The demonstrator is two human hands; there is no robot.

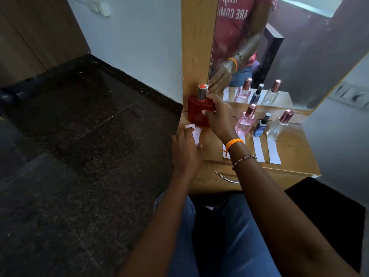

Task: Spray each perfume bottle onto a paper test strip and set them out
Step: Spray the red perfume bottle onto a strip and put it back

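A red perfume bottle (197, 111) with a silver, red-topped cap stands upright at the left end of the wooden dresser top (295, 148). My right hand (219, 118) is closed around its right side. My left hand (185, 150) presses a white paper strip (194, 131) flat just in front of the bottle. Further right stand a pink bottle (245, 121), a small dark blue bottle (261, 125) and a clear bottle (279, 124). Each has a white strip in front: a partly hidden strip (240, 136), a second strip (258, 148) and a third strip (273, 151).
A mirror (299, 47) rises behind the bottles and reflects them and my arm. A drawer handle (227, 176) sits under the front edge. Dark stone floor (79, 136) lies to the left. Wall switches (351, 94) are at the right.
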